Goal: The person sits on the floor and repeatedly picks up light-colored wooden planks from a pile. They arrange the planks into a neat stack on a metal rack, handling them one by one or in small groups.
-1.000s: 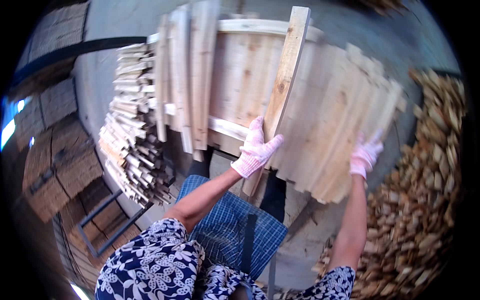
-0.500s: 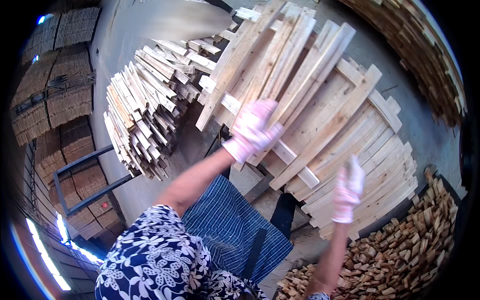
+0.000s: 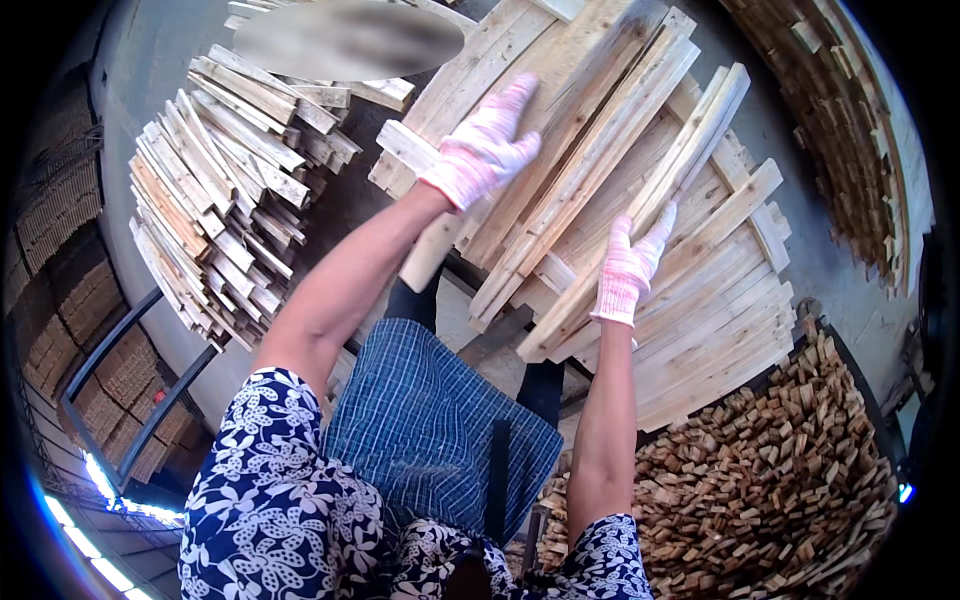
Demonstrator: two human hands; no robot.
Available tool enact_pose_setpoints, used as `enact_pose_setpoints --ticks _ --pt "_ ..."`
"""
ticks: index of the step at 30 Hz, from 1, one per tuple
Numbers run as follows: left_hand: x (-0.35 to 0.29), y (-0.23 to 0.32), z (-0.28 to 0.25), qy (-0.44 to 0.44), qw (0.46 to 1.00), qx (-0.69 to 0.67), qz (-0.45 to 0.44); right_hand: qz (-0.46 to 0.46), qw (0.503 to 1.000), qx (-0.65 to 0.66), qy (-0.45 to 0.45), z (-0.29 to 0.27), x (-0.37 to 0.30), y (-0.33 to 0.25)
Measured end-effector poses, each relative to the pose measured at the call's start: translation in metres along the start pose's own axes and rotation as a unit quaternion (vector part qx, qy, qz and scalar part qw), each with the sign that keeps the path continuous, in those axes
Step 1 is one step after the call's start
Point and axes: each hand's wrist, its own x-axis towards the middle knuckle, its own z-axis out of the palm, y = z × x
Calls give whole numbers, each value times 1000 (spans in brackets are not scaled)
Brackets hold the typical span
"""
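Evidently, left hand [image 3: 481,150] splays over a board [image 3: 431,254]; right hand [image 3: 632,267] straddles a plank [image 3: 690,147], grip unclear.

The head camera, the left unit of a side-by-side fisheye pair, faces downward from the person's head. The apron [image 3: 430,420] occupies the near lower field; the left hand [image 3: 478,150], right hand [image 3: 628,275] and wooden boards [image 3: 592,165] lie beyond it. Straight edges curve toward the dark rim.
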Motion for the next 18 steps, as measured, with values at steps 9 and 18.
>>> enact_pose_setpoints --ticks 9,18 --pt "-2 -14 26 -1 995 -104 1 -10 969 -245 -2 -1 -14 -30" --pt "-123 111 51 -257 914 -303 -77 54 881 454 -120 -55 -83 -31"
